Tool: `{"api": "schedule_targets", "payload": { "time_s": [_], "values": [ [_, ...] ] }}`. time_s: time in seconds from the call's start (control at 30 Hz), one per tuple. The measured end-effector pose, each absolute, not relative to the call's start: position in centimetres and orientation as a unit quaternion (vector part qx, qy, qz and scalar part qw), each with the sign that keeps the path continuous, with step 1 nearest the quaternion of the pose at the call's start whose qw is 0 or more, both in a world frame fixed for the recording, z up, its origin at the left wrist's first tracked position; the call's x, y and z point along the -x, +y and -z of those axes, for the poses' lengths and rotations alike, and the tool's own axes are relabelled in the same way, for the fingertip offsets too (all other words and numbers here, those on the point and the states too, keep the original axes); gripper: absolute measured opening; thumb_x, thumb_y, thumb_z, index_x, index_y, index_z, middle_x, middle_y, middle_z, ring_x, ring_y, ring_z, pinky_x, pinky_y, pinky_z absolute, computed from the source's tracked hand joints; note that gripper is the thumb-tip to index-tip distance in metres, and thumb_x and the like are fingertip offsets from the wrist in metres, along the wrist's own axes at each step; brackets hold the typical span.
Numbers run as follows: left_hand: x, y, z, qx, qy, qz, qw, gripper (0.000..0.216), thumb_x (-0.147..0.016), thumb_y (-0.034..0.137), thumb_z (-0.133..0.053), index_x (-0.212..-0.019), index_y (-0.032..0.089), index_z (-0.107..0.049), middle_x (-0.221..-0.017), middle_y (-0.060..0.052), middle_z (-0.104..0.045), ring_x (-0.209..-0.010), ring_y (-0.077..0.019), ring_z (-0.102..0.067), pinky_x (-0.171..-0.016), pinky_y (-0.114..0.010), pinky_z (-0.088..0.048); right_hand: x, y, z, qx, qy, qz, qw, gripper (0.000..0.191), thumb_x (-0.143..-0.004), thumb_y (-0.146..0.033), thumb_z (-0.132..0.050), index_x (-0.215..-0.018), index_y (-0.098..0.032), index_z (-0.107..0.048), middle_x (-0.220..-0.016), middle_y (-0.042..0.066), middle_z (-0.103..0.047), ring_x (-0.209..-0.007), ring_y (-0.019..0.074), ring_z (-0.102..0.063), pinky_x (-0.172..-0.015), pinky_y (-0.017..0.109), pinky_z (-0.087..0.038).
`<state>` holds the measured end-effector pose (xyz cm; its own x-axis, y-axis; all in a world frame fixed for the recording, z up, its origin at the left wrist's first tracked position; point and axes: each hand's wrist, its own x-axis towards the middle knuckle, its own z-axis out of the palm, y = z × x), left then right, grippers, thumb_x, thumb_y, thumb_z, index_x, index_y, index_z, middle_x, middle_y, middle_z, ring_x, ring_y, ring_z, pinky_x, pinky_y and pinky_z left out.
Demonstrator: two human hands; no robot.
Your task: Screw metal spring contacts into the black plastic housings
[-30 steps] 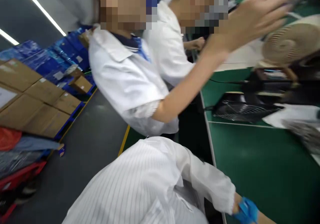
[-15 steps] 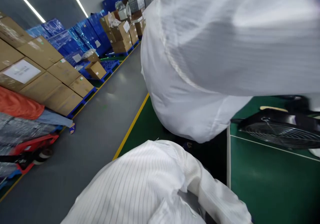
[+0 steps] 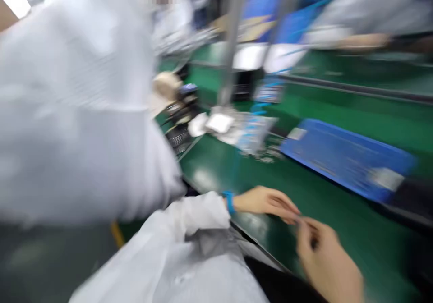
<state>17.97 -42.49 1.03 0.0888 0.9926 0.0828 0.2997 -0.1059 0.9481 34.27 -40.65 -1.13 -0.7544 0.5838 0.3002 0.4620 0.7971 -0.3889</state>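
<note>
My left hand (image 3: 265, 202), with a blue band at its wrist, reaches over the green tabletop (image 3: 270, 240). Its fingers are closed, and their tips meet those of my right hand (image 3: 333, 262). Thumb and finger of the right hand are pinched together at that spot. Anything held between them is too small and blurred to make out. Beyond both hands lies a blue tray (image 3: 345, 156) with white labels at its ends; small contents in it are smeared by motion.
Close on my left stands a co-worker in a white coat (image 3: 77, 113). Past my hands lie a clear plastic bag (image 3: 259, 134), small loose parts and a coiled blue cord (image 3: 259, 107). A metal post (image 3: 233, 46) rises behind. Another person's sleeve (image 3: 372, 10) is across the table.
My view has swung right, from the aisle with stacked boxes to the green table. Both my hands and the blue tray have come into view; the co-worker now appears at the left.
</note>
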Motion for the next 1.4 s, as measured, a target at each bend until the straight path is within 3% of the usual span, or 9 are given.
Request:
{"api": "schedule_targets", "payload": {
  "time_s": [0.1,0.2,0.33,0.5,0.67,0.77,0.87,1.03,1.4],
  "values": [
    [-16.8,-41.2,1.1,-0.525,0.412,-0.456,0.589,0.021,-0.081,0.039,-0.071,-0.073,0.022,-0.062,-0.062,0.000,-0.062,-0.048,-0.0132,-0.059,-0.047,-0.026,-0.051,-33.5,-43.4,-0.6,0.516,-0.811,-0.103,0.257,0.035,-0.100,-0.029,-0.032,-0.094,-0.022,-0.066,-0.073,0.005,-0.067,-0.049,0.0190,-0.058,-0.042,0.032,-0.041],
    [-16.2,-37.6,1.2,-0.532,0.353,-0.406,0.654,0.034,-0.079,0.047,-0.072,-0.068,0.022,-0.052,-0.060,0.005,-0.049,-0.043,-0.0069,-0.045,-0.042,-0.020,-0.037,-33.0,-41.8,-2.5,0.523,-0.815,-0.080,0.234,0.029,-0.099,-0.021,-0.034,-0.093,-0.020,-0.062,-0.080,0.002,-0.066,-0.058,0.0155,-0.061,-0.045,0.029,-0.037],
    [-18.8,-36.2,0.2,-0.518,0.312,-0.363,0.709,0.046,-0.071,0.049,-0.079,-0.060,0.018,-0.048,-0.055,0.006,-0.042,-0.045,-0.0051,-0.045,-0.045,-0.016,-0.040,-35.7,-42.6,-3.7,0.525,-0.819,-0.101,0.209,0.027,-0.102,-0.025,-0.033,-0.109,-0.018,-0.057,-0.097,0.003,-0.066,-0.073,0.0111,-0.062,-0.047,0.025,-0.033],
    [-21.4,-36.3,0.3,-0.589,0.334,-0.347,0.649,0.024,-0.074,0.034,-0.079,-0.065,0.018,-0.063,-0.067,0.002,-0.059,-0.057,-0.0083,-0.058,-0.055,-0.019,-0.050,-41.1,-43.7,-4.0,0.655,-0.724,-0.082,0.200,0.042,-0.104,-0.038,-0.023,-0.123,-0.018,-0.055,-0.111,0.006,-0.064,-0.088,0.0114,-0.064,-0.054,0.024,-0.037],
    [-22.5,-36.1,0.8,-0.703,0.330,-0.354,0.522,0.008,-0.080,0.022,-0.072,-0.074,0.020,-0.067,-0.075,0.000,-0.067,-0.069,-0.0128,-0.067,-0.064,-0.023,-0.055,-47.1,-42.3,-3.5,0.829,-0.559,-0.023,0.026,0.045,-0.102,-0.028,-0.020,-0.124,-0.009,-0.055,-0.118,0.017,-0.060,-0.082,0.0160,-0.065,-0.058,0.026,-0.041],
    [-22.4,-37.0,0.7,-0.740,0.312,-0.381,0.458,0.006,-0.082,0.017,-0.069,-0.079,0.022,-0.068,-0.080,0.000,-0.070,-0.082,-0.0151,-0.070,-0.075,-0.028,-0.057,-45.6,-43.8,-2.9,0.762,-0.645,-0.047,-0.047,0.046,-0.100,-0.025,-0.023,-0.132,-0.005,-0.049,-0.131,0.022,-0.054,-0.082,0.0172,-0.066,-0.054,0.027,-0.043],
    [-21.3,-38.0,0.3,-0.779,0.320,-0.385,0.378,0.005,-0.083,0.018,-0.070,-0.080,0.022,-0.068,-0.091,-0.001,-0.071,-0.101,-0.0191,-0.068,-0.091,-0.036,-0.055,-40.9,-46.5,-2.8,0.638,-0.763,-0.102,-0.015,0.052,-0.100,-0.029,-0.026,-0.146,-0.006,-0.036,-0.141,0.021,-0.048,-0.093,0.0175,-0.066,-0.057,0.026,-0.048],
    [-18.4,-38.7,0.2,-0.819,0.358,-0.325,0.309,0.007,-0.085,0.027,-0.067,-0.081,0.022,-0.067,-0.099,-0.002,-0.070,-0.113,-0.0205,-0.063,-0.107,-0.045,-0.047,-35.1,-48.2,-2.6,0.452,-0.873,-0.178,0.039,0.052,-0.100,-0.027,-0.023,-0.147,-0.006,-0.037,-0.146,0.018,-0.046,-0.108,0.0197,-0.063,-0.056,0.027,-0.051],
    [-15.9,-38.9,1.1,-0.792,0.415,-0.308,0.324,0.005,-0.087,0.024,-0.065,-0.085,0.020,-0.065,-0.111,-0.005,-0.064,-0.120,-0.0210,-0.058,-0.105,-0.044,-0.048,-33.8,-47.2,-0.8,0.386,-0.899,-0.193,0.079,0.045,-0.100,-0.025,-0.032,-0.140,-0.011,-0.049,-0.140,0.013,-0.055,-0.116,0.0184,-0.061,-0.070,0.023,-0.055]
  ]
}}
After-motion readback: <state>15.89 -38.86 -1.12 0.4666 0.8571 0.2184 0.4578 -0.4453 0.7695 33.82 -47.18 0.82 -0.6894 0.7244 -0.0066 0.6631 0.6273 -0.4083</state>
